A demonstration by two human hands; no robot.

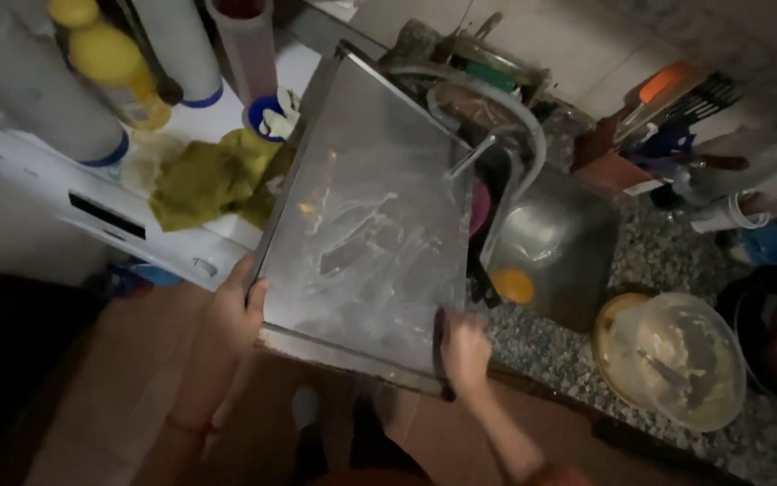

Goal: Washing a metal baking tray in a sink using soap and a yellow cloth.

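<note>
- A home kitchen is shown, cramped and dimly lit.
- A steel sink is set into a speckled granite counter and is piled with dirty dishes.
- A soiled glass bowl is left beside it.
- Utensils are kept in a holder.
- A white appliance is draped with a green cloth.

one metal tray, two hands, one green cloth, one dirty bowl.
</note>
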